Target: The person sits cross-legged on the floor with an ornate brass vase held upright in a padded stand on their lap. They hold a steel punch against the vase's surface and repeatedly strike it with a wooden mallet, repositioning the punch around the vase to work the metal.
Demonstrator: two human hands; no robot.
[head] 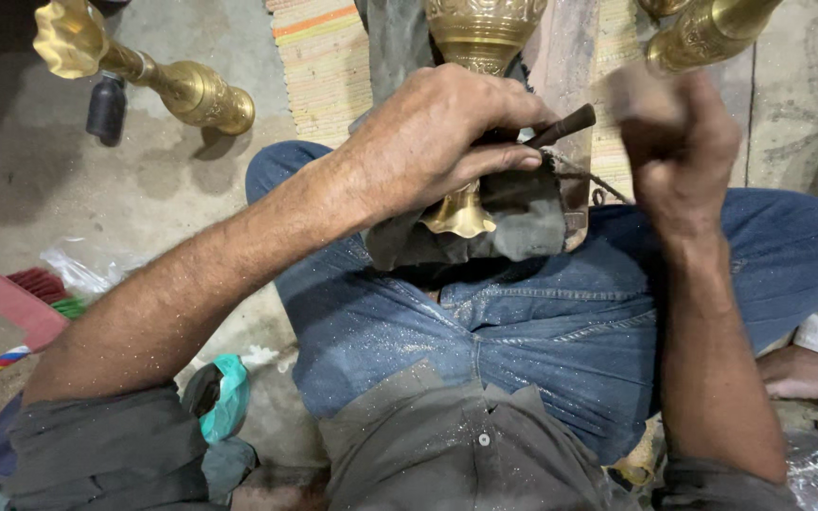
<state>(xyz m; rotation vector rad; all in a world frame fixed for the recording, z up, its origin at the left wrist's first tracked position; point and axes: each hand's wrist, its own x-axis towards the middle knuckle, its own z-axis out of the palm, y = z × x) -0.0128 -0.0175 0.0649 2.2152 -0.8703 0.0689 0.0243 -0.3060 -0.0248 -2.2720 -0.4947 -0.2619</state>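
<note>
Our left hand (437, 132) keeps a clenched grip on a dark chisel (560, 126) against the brass vase (473, 57) over our lap; our blurred right hand (679, 142) is fisted, contents unclear.

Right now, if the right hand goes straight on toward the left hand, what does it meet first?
Probably the dark tool held in the left hand; its end points at the right hand. The right hand is blurred, so depth is unclear.

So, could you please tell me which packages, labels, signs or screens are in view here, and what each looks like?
No labels, signs or screens show.
Clear plastic wrapping: crumpled on the floor at left, beside a red brush.
Teal plastic bag: bunched on the floor, under the left forearm.
</note>
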